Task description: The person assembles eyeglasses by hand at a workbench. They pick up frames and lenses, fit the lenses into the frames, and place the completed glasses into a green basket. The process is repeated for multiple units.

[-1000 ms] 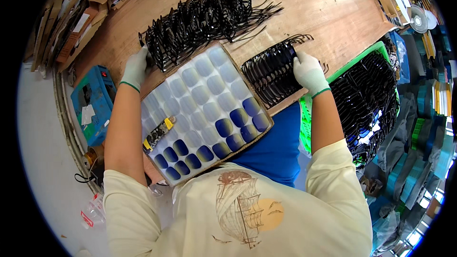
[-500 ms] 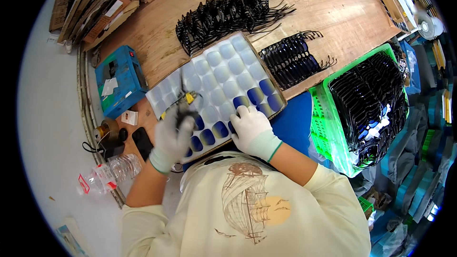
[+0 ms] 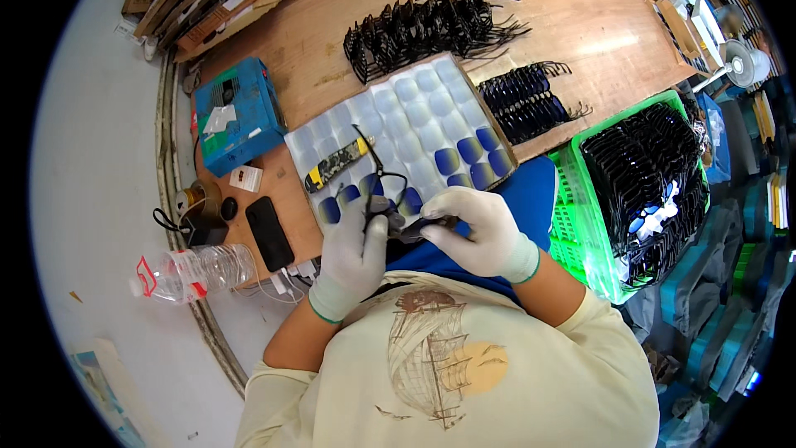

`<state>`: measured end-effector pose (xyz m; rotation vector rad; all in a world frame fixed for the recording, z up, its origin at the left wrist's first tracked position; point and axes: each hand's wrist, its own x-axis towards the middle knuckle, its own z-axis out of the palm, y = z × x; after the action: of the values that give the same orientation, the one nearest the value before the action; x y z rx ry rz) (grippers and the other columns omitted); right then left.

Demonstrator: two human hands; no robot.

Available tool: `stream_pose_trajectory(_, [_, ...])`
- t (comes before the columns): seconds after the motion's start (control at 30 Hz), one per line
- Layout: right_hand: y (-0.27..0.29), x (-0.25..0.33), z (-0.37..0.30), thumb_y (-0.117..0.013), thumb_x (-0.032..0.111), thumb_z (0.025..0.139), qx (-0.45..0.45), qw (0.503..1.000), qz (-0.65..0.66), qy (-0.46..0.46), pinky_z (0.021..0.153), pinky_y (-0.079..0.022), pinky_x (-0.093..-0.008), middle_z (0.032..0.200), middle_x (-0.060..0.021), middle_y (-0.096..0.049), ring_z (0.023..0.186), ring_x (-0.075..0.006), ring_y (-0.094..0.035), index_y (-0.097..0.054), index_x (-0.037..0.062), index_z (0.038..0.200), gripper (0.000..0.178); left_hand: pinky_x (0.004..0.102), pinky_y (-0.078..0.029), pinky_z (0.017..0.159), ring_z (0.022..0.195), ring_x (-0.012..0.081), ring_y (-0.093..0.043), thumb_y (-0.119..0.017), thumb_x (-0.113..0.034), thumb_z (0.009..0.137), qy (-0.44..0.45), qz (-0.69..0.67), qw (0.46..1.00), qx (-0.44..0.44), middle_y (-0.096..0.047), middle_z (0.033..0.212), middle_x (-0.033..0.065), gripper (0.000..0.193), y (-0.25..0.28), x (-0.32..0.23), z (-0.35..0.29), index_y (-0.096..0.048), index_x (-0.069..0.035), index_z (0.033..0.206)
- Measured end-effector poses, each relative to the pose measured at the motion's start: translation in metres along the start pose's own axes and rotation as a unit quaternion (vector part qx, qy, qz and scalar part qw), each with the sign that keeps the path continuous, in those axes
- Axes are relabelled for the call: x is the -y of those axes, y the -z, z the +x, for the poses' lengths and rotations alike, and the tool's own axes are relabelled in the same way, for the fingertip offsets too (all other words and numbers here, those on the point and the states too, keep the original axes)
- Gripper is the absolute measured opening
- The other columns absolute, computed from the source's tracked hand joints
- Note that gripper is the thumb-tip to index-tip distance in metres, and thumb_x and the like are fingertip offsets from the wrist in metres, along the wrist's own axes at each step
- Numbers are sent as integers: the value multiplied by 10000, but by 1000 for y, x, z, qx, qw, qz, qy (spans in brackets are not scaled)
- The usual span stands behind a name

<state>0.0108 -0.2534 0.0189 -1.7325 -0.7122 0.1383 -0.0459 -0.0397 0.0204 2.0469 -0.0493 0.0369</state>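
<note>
Above the near edge of a white lens tray [image 3: 406,141], my two gloved hands come close together. My left hand [image 3: 352,253] is closed around a black eyeglass frame [image 3: 390,174], one temple arm sticking up over the tray. Thumb and fingers of my right hand [image 3: 485,236] pinch a dark lens [image 3: 439,221] against the frame's near side; my fingers partly hide it. Clear and blue-tinted lenses [image 3: 469,148] sit in the tray's pockets. A yellow and black patterned tool [image 3: 336,164] lies across the tray's left part.
Stacked black frames [image 3: 431,29] and a smaller row [image 3: 524,104] lie beyond the tray. A green basket [image 3: 572,199] of glasses stands right. To the left are a blue box [image 3: 238,116], a phone [image 3: 269,234], a tape roll [image 3: 201,197] and a plastic bottle [image 3: 207,272].
Both hands have drawn back from over the tray toward my body and met. My right hand has left the tray's lenses. The patterned tool now rests on the tray, away from my left hand.
</note>
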Motion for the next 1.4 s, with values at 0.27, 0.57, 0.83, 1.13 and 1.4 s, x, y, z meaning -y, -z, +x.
stream_pose_trajectory(0.27, [-22, 14, -3, -706, 38, 890, -113, 992, 39, -41, 711, -537, -320, 930, -76, -668, 792, -194, -657, -713, 21, 1055, 167, 336, -546, 691, 736, 218, -701, -480, -160, 1047, -5, -50, 997, 66, -725, 842, 133, 262, 1, 7, -13, -574, 59, 1157])
stream_pose_trajectory(0.57, [-10, 10, -17, -691, 187, 973, 41, 961, 194, -191, 656, -468, -267, 798, -23, -649, 726, -67, -541, -697, -54, 966, 242, 326, -537, 723, 756, 161, -666, -479, -182, 1051, 12, -120, 980, 157, -710, 849, 103, 267, 8, 5, -34, -565, 44, 1164])
stream_pose_trajectory(0.83, [8, -8, -8, -602, 206, 1028, 126, 933, 270, -203, 723, -487, -273, 831, -13, -635, 793, -78, -559, -676, -42, 1016, 259, 354, -526, 710, 757, 210, -670, -459, -196, 1062, 23, -83, 971, 223, -710, 867, 115, 270, 16, -17, -10, -557, 26, 1181])
stream_pose_trajectory(1.13, [13, -5, 0, -648, 185, 1006, 59, 937, 263, -220, 730, -503, -268, 854, -31, -668, 792, -85, -584, -686, -43, 1017, 232, 350, -538, 712, 738, 223, -687, -446, -144, 1057, 41, -85, 986, 136, -711, 827, 137, 254, 3, -24, 2, -579, 51, 1150])
stream_pose_trajectory(1.4, [-7, -19, -6, -612, 236, 1012, -6, 957, 216, -195, 637, -478, -291, 726, -28, -611, 683, -97, -550, -673, -32, 927, 288, 306, -526, 684, 728, 169, -674, -476, -154, 1053, 36, -61, 993, 99, -692, 805, 88, 265, -6, -12, -1, -580, 50, 1186])
